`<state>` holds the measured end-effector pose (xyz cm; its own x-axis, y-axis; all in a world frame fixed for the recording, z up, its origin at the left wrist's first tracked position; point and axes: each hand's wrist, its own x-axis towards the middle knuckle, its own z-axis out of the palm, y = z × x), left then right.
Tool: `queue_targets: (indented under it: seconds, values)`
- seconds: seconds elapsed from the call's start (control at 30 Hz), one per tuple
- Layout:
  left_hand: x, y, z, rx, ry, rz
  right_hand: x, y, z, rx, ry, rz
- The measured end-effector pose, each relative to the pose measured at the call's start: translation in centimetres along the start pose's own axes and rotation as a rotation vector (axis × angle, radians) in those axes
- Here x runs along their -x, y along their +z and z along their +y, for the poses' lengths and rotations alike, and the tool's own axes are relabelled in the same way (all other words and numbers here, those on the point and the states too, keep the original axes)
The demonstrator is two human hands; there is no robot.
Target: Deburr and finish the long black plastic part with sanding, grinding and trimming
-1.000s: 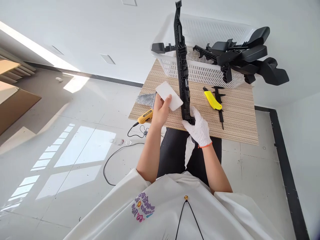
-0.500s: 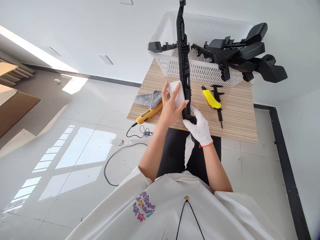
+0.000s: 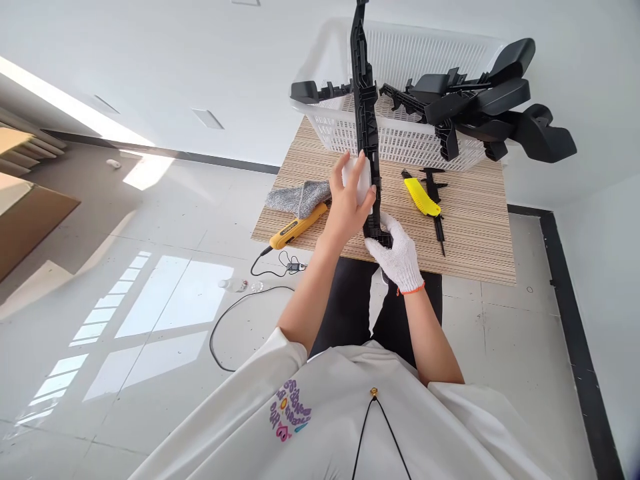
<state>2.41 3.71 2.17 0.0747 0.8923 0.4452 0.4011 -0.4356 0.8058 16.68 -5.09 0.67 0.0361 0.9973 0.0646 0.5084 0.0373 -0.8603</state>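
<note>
One long black part between two hands, white block at its side

The biggest thing I see is the bench (image 3: 473, 230), in front of the seated person. On it stands the white basket (image 3: 407, 143), with several black pieces (image 3: 500, 99) lying across its rim. The long black part (image 3: 367, 130) reaches over the basket in my view; if they touch, I cannot tell. The right hand (image 3: 400, 257), in a white glove, is closed around its near end. The bare left hand (image 3: 344, 208) has its fingers spread over the white block (image 3: 365, 180) and holds it against the part's side.

Left of them lie a grey cloth (image 3: 310, 199) and a yellow corded tool (image 3: 295, 230); on the right, a black caliper (image 3: 433, 189) and a yellow knife (image 3: 421, 197), both unheld. One part is in handling; whether any piece is finished, I cannot judge.
</note>
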Motion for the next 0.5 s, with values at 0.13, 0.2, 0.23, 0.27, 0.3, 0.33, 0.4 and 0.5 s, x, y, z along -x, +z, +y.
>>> queue_targets:
  seconds: [0.13, 0.2, 0.23, 0.27, 0.3, 0.33, 0.4, 0.5]
  values:
    - [1.3, 0.0, 0.2, 0.018, -0.038, 0.025, 0.1, 0.0, 0.0, -0.01, -0.027, -0.013]
    - [1.0, 0.0, -0.1, 0.01, -0.046, 0.016, 0.0, -0.1, -0.2, -0.002, -0.02, -0.025]
    - [0.7, -0.1, -0.2, 0.01, -0.041, 0.009, 0.0, -0.1, -0.2, 0.002, -0.013, -0.03]
    - [0.2, -0.1, -0.4, 0.012, -0.029, 0.004, -0.1, -0.2, -0.3, 0.003, -0.007, -0.034]
    - [-0.3, -0.1, -0.5, 0.013, -0.011, 0.001, -0.1, -0.2, -0.3, 0.0, -0.005, -0.037]
    - [-0.8, -0.1, -0.7, 0.012, 0.011, 0.001, -0.2, -0.2, -0.3, -0.007, -0.004, -0.038]
    - [-1.7, 0.0, -0.8, 0.0, 0.047, -0.002, -0.3, -0.3, -0.3, -0.027, -0.008, -0.036]
    - [-1.9, 0.2, -0.7, -0.008, 0.052, -0.011, -0.2, -0.3, -0.2, -0.038, -0.006, -0.034]
